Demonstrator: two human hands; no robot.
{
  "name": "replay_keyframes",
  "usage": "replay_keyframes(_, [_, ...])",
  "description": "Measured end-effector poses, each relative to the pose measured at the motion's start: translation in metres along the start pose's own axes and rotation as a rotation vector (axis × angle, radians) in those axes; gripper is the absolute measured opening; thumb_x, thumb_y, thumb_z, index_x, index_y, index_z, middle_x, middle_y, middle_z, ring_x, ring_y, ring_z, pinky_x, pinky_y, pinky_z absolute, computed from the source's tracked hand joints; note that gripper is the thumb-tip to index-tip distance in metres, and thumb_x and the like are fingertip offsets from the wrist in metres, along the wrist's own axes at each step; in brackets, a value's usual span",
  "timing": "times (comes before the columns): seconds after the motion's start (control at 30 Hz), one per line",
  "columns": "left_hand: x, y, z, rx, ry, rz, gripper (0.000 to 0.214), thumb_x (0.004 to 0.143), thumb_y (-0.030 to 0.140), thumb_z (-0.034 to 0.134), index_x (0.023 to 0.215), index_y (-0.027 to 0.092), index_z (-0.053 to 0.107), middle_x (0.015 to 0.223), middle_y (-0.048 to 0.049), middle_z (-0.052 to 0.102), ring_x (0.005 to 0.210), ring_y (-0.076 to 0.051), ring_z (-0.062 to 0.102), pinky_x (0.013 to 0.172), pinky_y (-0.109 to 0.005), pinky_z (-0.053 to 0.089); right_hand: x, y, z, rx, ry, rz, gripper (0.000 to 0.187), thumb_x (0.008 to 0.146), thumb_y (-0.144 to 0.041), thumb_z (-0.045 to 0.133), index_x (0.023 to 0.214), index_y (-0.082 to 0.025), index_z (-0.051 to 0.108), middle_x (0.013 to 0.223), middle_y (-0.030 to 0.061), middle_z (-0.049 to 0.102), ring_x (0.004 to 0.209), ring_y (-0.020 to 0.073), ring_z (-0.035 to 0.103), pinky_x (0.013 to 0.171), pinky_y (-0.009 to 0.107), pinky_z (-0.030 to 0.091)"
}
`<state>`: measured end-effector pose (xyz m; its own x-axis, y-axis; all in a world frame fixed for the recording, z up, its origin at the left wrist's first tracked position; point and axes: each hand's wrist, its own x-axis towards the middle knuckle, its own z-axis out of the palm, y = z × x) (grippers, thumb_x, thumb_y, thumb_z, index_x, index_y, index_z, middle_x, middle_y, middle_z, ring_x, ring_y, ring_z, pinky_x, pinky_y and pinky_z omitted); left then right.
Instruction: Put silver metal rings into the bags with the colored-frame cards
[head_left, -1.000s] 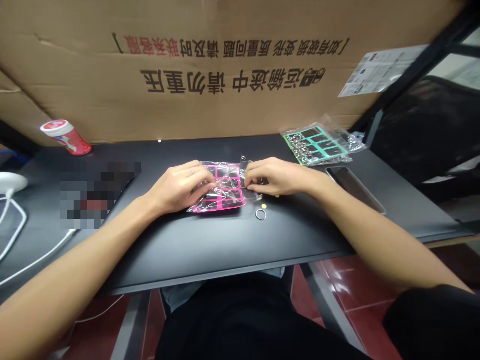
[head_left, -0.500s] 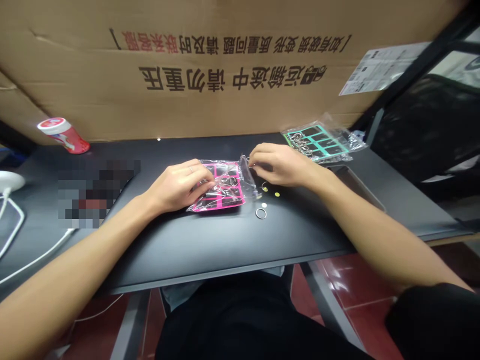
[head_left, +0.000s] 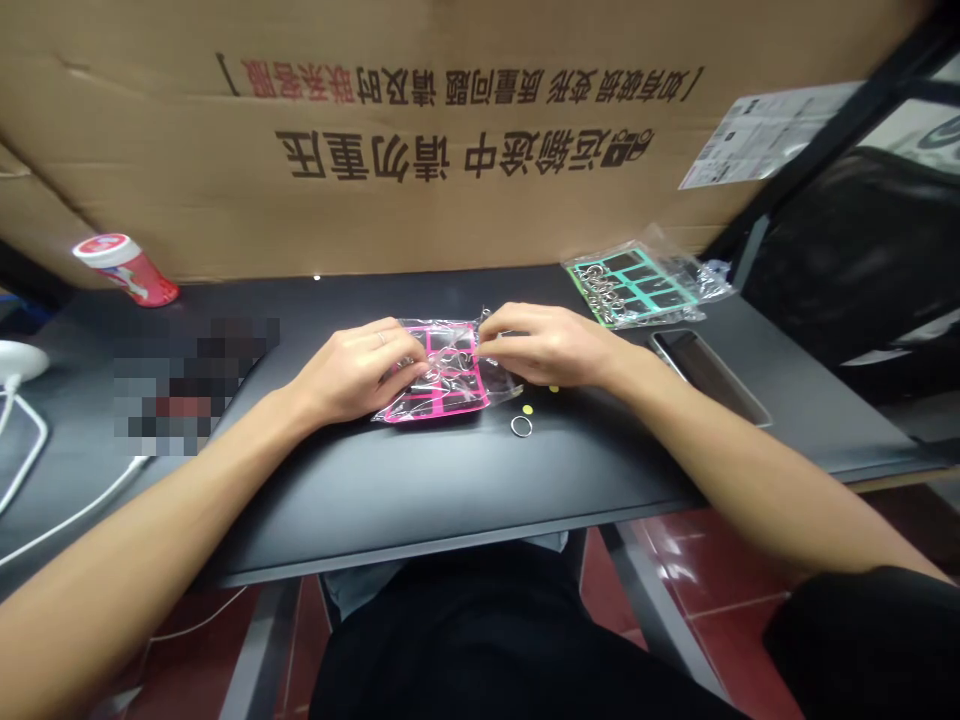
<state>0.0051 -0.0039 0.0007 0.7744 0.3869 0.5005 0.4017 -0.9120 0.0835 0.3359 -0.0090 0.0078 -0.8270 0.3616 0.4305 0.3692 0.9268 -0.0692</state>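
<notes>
A clear plastic bag (head_left: 459,402) with a pink-edged, dark-panelled sheet and metal rings inside lies on the dark desk. My left hand (head_left: 360,372), a ring on one finger, pinches its left side between thumb and fingers. At the bag's right end, my right hand (head_left: 555,345) has its fingertips closed on the plastic; whether they also hold some small piece is hidden. Just right of the bag lie a silver split ring (head_left: 521,427) and a small yellow disc (head_left: 528,410). Another yellow disc (head_left: 554,389) shows partly beneath my right hand.
Farther back right rests a second plastic bag (head_left: 637,285) with a teal-edged sheet and several metal rings. A phone (head_left: 709,375) lies by my right forearm. A red canister (head_left: 129,270) leans at the back left. A large cardboard box (head_left: 420,225) stands behind the desk (head_left: 420,500).
My right hand has moved left and slightly down onto the bag's right end, uncovering more of the phone. My left hand has stayed on the bag.
</notes>
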Motion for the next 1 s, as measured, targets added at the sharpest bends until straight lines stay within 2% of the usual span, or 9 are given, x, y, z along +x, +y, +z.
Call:
replay_keyframes(0.17, [0.000, 0.000, 0.000, -0.008, -0.007, -0.010, 0.014, 0.108, 0.030, 0.062, 0.105, 0.021, 0.073, 0.100, -0.0065, 0.078, 0.094, -0.020, 0.073, 0.082, -0.033, 0.059, 0.002, -0.004, 0.006, 0.115, -0.134, 0.015, 0.037, 0.107, -0.016, 0.059, 0.139, -0.023, 0.075, 0.145, 0.0110, 0.074, 0.132, 0.0268, 0.070, 0.110, 0.044, 0.060])
replay_keyframes(0.23, [0.000, 0.000, 0.000, 0.003, -0.002, -0.001, 0.013, 0.108, 0.029, 0.063, 0.105, 0.020, 0.072, 0.099, -0.0063, 0.077, 0.093, -0.020, 0.073, 0.081, -0.032, 0.057, 0.002, -0.002, 0.007, 0.152, -0.174, 0.038, 0.035, 0.107, -0.017, 0.059, 0.137, -0.022, 0.076, 0.145, 0.0111, 0.074, 0.132, 0.0267, 0.070, 0.111, 0.044, 0.059])
replay_keyframes(0.43, [0.000, -0.001, 0.001, -0.015, 0.000, 0.009, 0.011, 0.108, 0.029, 0.063, 0.105, 0.022, 0.072, 0.099, -0.0058, 0.077, 0.092, -0.020, 0.072, 0.081, -0.032, 0.057, 0.004, 0.001, -0.001, 0.184, -0.186, 0.092, 0.023, 0.105, -0.018, 0.059, 0.114, -0.021, 0.081, 0.120, 0.0108, 0.079, 0.108, 0.0241, 0.073, 0.096, 0.038, 0.059])
replay_keyframes(0.67, [0.000, -0.001, 0.001, -0.012, -0.006, 0.003, 0.013, 0.109, 0.029, 0.062, 0.105, 0.021, 0.071, 0.099, -0.0057, 0.078, 0.092, -0.019, 0.072, 0.081, -0.032, 0.057, 0.003, 0.001, -0.010, 0.036, -0.309, 0.257, 0.013, 0.098, -0.015, 0.061, 0.091, -0.021, 0.070, 0.096, 0.0057, 0.071, 0.080, 0.0197, 0.061, 0.074, 0.033, 0.046])
replay_keyframes(0.73, [0.000, -0.001, 0.001, -0.012, 0.002, 0.013, 0.012, 0.108, 0.028, 0.063, 0.104, 0.021, 0.071, 0.099, -0.0053, 0.078, 0.091, -0.019, 0.072, 0.080, -0.031, 0.056, 0.001, 0.006, -0.010, -0.091, -0.286, 0.314, 0.013, 0.098, -0.015, 0.059, 0.090, -0.021, 0.068, 0.094, 0.0085, 0.071, 0.083, 0.0221, 0.061, 0.074, 0.034, 0.044])
replay_keyframes(0.83, [0.000, -0.001, 0.001, 0.002, 0.009, 0.020, 0.012, 0.108, 0.028, 0.063, 0.104, 0.021, 0.072, 0.098, -0.0051, 0.078, 0.090, -0.019, 0.072, 0.078, -0.031, 0.055, -0.001, 0.011, -0.009, -0.242, -0.140, 0.362, 0.015, 0.098, -0.014, 0.057, 0.095, -0.018, 0.070, 0.099, 0.0145, 0.072, 0.094, 0.0283, 0.062, 0.082, 0.040, 0.046])
replay_keyframes(0.93, [0.000, 0.000, 0.001, 0.005, 0.003, 0.017, 0.014, 0.109, 0.030, 0.062, 0.104, 0.021, 0.072, 0.097, -0.0054, 0.077, 0.090, -0.019, 0.072, 0.078, -0.031, 0.056, -0.001, 0.008, -0.010, -0.164, 0.032, 0.332, 0.016, 0.100, -0.016, 0.057, 0.102, -0.019, 0.072, 0.102, 0.0140, 0.073, 0.098, 0.0303, 0.064, 0.089, 0.044, 0.051])
replay_keyframes(1.0, [0.001, 0.001, 0.000, 0.003, 0.002, 0.013, 0.016, 0.109, 0.031, 0.062, 0.104, 0.021, 0.072, 0.097, -0.0055, 0.077, 0.090, -0.019, 0.072, 0.079, -0.031, 0.057, 0.000, 0.002, -0.009, -0.038, 0.064, 0.232, 0.017, 0.102, -0.018, 0.057, 0.108, -0.021, 0.073, 0.105, 0.0118, 0.075, 0.099, 0.0288, 0.067, 0.090, 0.044, 0.055])
